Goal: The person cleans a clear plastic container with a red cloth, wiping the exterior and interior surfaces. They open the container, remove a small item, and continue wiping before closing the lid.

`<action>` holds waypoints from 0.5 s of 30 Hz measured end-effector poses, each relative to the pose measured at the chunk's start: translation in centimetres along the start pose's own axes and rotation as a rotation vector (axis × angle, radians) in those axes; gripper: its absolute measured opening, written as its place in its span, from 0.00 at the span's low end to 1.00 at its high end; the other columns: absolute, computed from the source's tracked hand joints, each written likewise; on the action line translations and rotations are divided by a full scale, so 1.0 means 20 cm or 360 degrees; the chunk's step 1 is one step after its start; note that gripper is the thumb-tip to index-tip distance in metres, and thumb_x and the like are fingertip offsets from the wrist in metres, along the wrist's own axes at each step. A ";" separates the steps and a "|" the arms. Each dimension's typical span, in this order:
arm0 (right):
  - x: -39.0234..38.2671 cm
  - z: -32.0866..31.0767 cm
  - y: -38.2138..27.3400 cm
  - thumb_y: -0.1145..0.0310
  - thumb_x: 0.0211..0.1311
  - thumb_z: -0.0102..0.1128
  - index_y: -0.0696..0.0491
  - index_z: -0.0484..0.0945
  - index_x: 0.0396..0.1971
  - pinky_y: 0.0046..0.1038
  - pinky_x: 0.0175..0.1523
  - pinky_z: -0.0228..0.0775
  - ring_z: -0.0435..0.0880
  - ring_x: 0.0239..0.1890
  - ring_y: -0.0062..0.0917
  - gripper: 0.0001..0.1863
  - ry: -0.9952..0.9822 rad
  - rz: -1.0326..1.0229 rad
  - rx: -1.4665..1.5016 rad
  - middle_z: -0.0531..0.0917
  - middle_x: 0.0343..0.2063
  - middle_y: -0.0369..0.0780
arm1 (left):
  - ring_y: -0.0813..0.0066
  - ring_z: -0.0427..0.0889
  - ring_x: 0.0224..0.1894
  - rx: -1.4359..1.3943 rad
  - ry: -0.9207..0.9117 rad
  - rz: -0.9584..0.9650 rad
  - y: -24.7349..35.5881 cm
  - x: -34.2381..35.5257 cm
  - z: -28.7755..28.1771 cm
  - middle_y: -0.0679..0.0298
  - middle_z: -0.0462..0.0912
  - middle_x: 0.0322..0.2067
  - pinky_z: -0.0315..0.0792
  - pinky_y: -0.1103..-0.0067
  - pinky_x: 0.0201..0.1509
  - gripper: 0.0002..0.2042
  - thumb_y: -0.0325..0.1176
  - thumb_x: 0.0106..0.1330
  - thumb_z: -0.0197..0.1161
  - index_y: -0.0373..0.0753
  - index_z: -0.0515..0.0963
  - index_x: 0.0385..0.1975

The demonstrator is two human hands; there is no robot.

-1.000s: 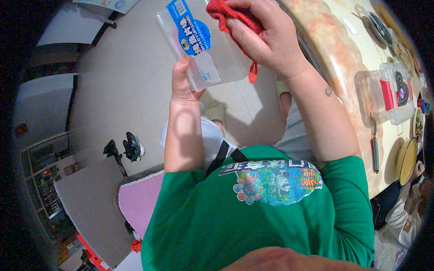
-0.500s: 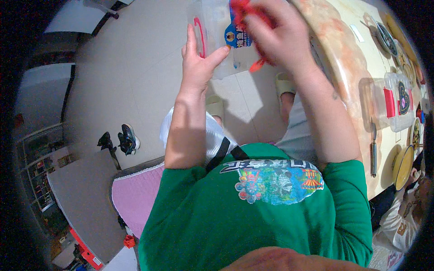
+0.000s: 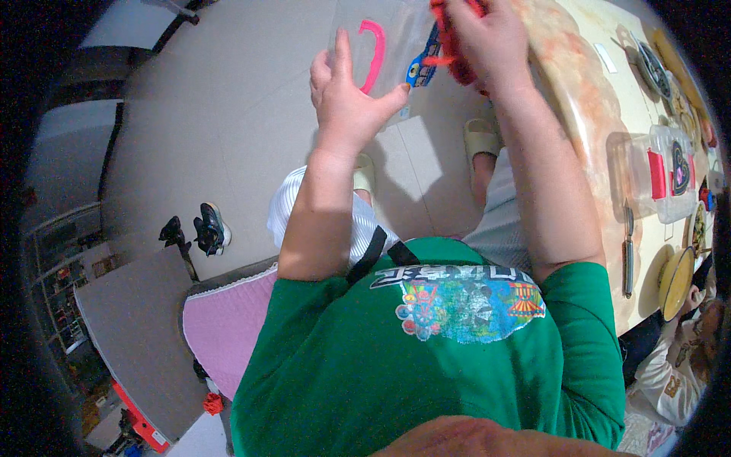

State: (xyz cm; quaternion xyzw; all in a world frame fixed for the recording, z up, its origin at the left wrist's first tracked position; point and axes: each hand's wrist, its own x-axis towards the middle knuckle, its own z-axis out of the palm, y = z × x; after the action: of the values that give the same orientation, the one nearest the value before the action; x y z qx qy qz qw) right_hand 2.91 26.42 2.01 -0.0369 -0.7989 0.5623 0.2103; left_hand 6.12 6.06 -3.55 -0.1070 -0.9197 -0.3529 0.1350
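Note:
My left hand (image 3: 352,103) holds a clear plastic container (image 3: 396,34), fingers spread along its side and thumb extended to the right. A curved pink handle (image 3: 375,55) shows on the container, with a blue label (image 3: 419,68) partly visible beside it. My right hand (image 3: 491,42) grips a bunched red cloth (image 3: 457,65) against the container's right side, covering part of it. Both hands are raised above the tiled floor, beside the edge of a marble-patterned table (image 3: 580,126).
The table bears a clear box (image 3: 668,190), a knife (image 3: 628,263), a yellow plate (image 3: 674,282) and dishes. Another person (image 3: 670,365) is at the lower right. Black shoes (image 3: 212,228) stand on the left; a pink-cushioned seat (image 3: 225,320) is behind me.
The container has moved rightward and turned, bringing the pink handle into view and the label more edge-on. My right hand with the red cloth has also shifted right.

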 end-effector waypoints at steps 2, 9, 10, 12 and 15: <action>0.00 -0.06 -0.14 0.60 0.66 0.61 0.57 0.80 0.40 0.25 0.27 0.76 0.83 0.23 0.23 0.14 -0.0006 0.0410 0.0362 0.82 0.25 0.40 | 0.40 0.61 0.67 0.0333 0.0077 0.0111 0.04 -0.01 -0.04 0.39 0.59 0.63 0.57 0.54 0.71 0.55 0.46 0.43 0.78 0.44 0.55 0.74; 0.01 -0.12 -0.07 0.30 0.44 0.70 0.63 0.81 0.45 0.40 0.50 0.76 0.85 0.43 0.48 0.46 -0.0633 0.0123 -0.0805 0.85 0.38 0.54 | 0.43 0.61 0.68 0.0731 0.0045 0.0514 0.06 -0.02 -0.05 0.42 0.60 0.65 0.55 0.50 0.70 0.55 0.44 0.40 0.78 0.52 0.56 0.74; 0.01 -0.14 -0.11 0.30 0.44 0.70 0.62 0.81 0.45 0.40 0.50 0.76 0.85 0.43 0.48 0.46 -0.0748 0.0179 -0.0811 0.85 0.39 0.55 | 0.43 0.61 0.68 0.0758 0.0026 0.0552 0.05 -0.02 -0.06 0.42 0.60 0.65 0.55 0.50 0.70 0.55 0.44 0.40 0.78 0.52 0.56 0.74; 0.02 -0.12 -0.13 0.35 0.46 0.73 0.61 0.81 0.46 0.38 0.48 0.78 0.86 0.42 0.44 0.43 -0.0843 0.0271 -0.0963 0.86 0.38 0.52 | 0.44 0.61 0.68 0.0736 0.0006 0.0581 0.05 -0.02 -0.07 0.43 0.60 0.65 0.55 0.49 0.69 0.55 0.44 0.40 0.78 0.53 0.57 0.74; -0.01 -0.14 -0.11 0.43 0.49 0.77 0.61 0.82 0.44 0.34 0.43 0.78 0.86 0.37 0.35 0.36 -0.0768 0.0403 -0.0514 0.86 0.33 0.47 | 0.45 0.60 0.68 0.0701 -0.0019 0.0626 0.04 -0.02 -0.06 0.44 0.60 0.63 0.52 0.47 0.71 0.53 0.43 0.40 0.79 0.52 0.59 0.73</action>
State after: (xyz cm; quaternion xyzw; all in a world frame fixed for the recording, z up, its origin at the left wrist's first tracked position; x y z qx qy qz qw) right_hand 4.51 28.05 4.70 -0.0344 -0.8938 0.4422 -0.0656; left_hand 6.90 5.75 -2.22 -0.2534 -0.9365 -0.1113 0.2155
